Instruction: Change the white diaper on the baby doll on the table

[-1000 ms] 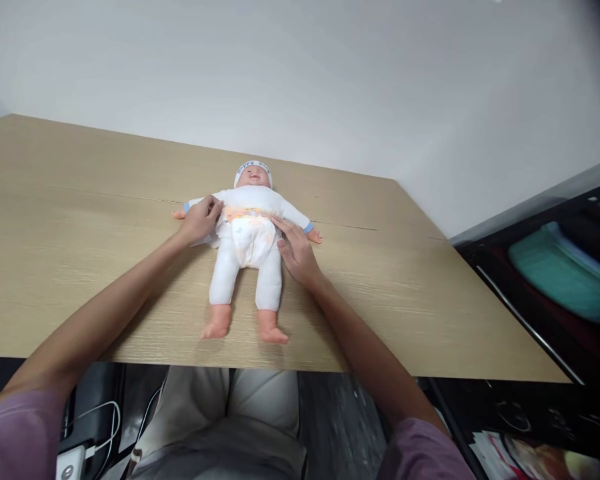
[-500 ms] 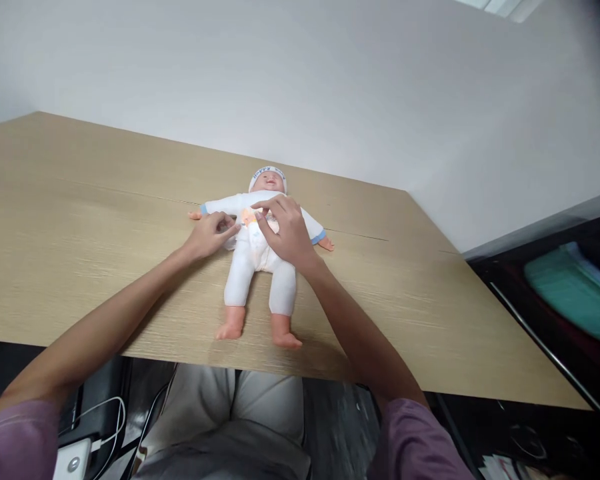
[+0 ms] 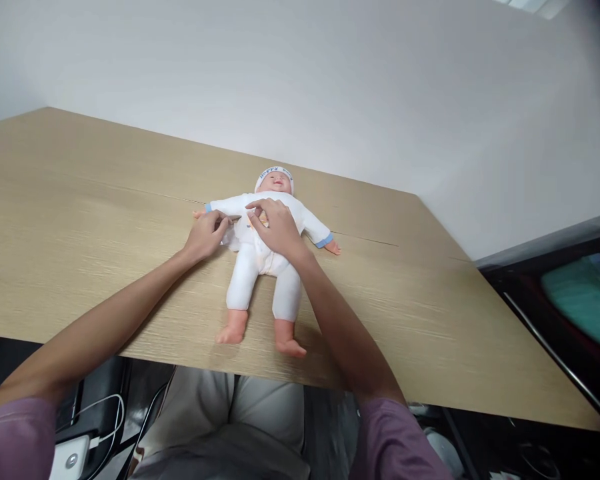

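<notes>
A baby doll (image 3: 260, 267) in a white suit and cap lies on its back on the wooden table (image 3: 80, 220), feet toward me. A diaper with orange print shows at its waist, mostly hidden under my hands. My left hand (image 3: 207, 235) pinches the cloth at the doll's left side. Resting on the doll's belly, my right hand (image 3: 275, 227) has its fingers curled and pinching the cloth near the waist.
The table's near edge runs just below the doll's feet. Beyond the right edge a dark rack (image 3: 555, 300) holds a teal object (image 3: 580, 300). Under the table at the left hang white cables and a charger (image 3: 70, 457). A white wall stands behind.
My right hand moved from the doll's right hip up onto its belly. The left hand stayed at the doll's side, now pinching. The view drifted slightly.
</notes>
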Demonstrator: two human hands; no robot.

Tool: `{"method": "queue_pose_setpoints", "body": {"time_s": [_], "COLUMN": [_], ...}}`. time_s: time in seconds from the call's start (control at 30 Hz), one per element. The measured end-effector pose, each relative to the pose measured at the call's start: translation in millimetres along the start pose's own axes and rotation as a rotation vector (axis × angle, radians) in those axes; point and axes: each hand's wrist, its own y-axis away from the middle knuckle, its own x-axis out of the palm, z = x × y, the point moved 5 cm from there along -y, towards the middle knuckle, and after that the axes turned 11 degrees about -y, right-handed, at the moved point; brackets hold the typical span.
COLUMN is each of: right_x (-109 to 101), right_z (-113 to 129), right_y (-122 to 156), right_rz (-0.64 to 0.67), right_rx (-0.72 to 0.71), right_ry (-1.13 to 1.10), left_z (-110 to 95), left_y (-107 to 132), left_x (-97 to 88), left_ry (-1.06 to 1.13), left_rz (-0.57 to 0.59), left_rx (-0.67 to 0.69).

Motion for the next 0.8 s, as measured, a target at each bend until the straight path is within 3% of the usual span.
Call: {"method": "queue_pose_setpoints", "body": {"time_s": [0.13, 0.23, 0.4, 0.53, 0.7, 0.8], "right_x": [1, 1, 1, -2, -4, -4], "right_z": [1, 1, -2, -2, 2, 2], "right_y": [0, 1, 2, 4, 5, 4], "right_rz": [0.002, -0.002, -0.027, -0.062, -0.057, -0.046], "right_rx": [0.021, 0.027, 0.001, -0.013, -0.006, 0.013], "right_ry": [0.039, 0.041, -0.019, -0.092, -0.093, -0.081], "left_z": [-7, -11, -7, 3, 18, 24], "left_y": [-2, -1, 11, 15, 5, -7], "left_x": [8.3, 10.7, -11.2, -22.4, -19.0, -26.3], "left_ry": [0.039, -0.106, -0.551, -0.682, -0.491, -0.220], "left_rz": [0.071, 0.089, 0.063, 0.233, 0.501, 0.518], "left_rx": [0.013, 0.058, 0.080, 0.015, -0.008, -0.090]}}
